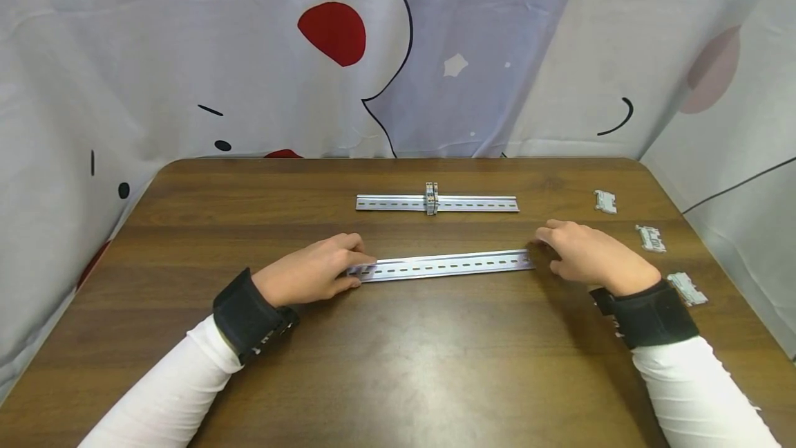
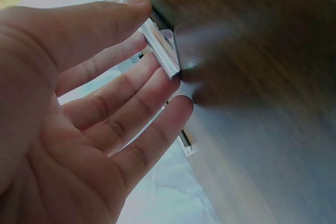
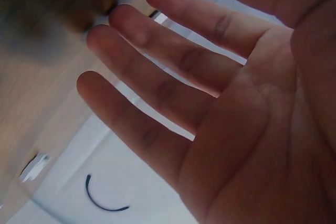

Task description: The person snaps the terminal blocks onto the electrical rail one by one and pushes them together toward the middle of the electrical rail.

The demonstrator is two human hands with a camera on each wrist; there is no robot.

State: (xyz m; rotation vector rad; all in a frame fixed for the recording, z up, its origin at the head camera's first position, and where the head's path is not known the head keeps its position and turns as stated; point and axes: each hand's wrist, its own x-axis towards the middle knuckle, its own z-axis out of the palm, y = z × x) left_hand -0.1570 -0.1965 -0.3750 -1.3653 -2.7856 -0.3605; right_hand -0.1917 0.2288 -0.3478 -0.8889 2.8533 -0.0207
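On your table [image 1: 435,379], the front rail [image 1: 448,266] sits slightly askew, nearer you than the rear rail [image 1: 392,203]. Your left hand [image 1: 314,268] pinches the front rail's left end. Your right hand [image 1: 587,254], fingers loosely extended, is by the right end; contact cannot be told. 3 blocks [image 1: 650,238] lie rightward; a terminal cluster [image 1: 431,199] straddles the rear rail.

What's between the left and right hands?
The near rail, seen in the head view: the left hand holds one end; the other is by the right hand.
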